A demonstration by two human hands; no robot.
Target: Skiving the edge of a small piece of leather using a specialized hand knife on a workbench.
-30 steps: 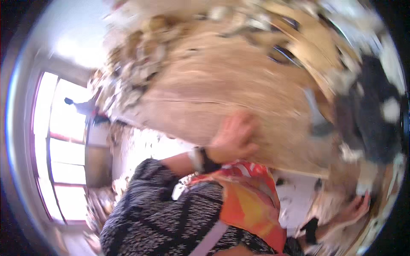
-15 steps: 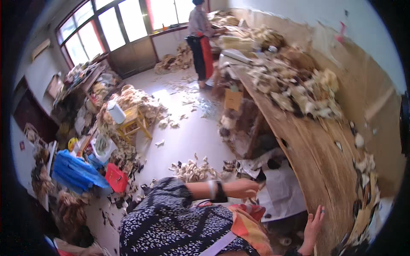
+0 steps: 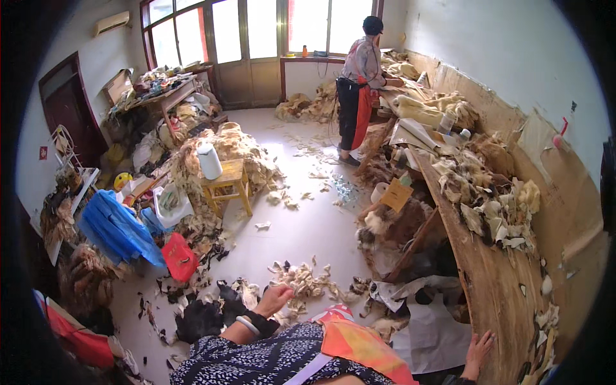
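My left hand (image 3: 276,296) hangs in the air at lower centre, fingers curled with nothing visible in them, above the floor near pale (image 3: 298,276) and black (image 3: 199,321) fur scraps. My right hand (image 3: 479,350) rests with spread fingers on the near edge of the long wooden worktop (image 3: 494,295). A white sheet (image 3: 423,337) hangs below that edge. An orange apron (image 3: 359,346) covers my front. Piles of fur and leather scraps (image 3: 500,205) lie farther along the worktop.
A co-worker (image 3: 356,77) stands at the worktop's far end. Left are a yellow stool (image 3: 228,186) bearing a white container (image 3: 210,160), a fur heap (image 3: 247,147), a blue plastic sheet (image 3: 119,224), a red bag (image 3: 179,256) and a cluttered table (image 3: 163,90). Scraps litter the floor (image 3: 289,237).
The view has swung up from close over the worktop to the whole room. My left hand has left the worktop and moved leftward; my right hand is on the board's edge.
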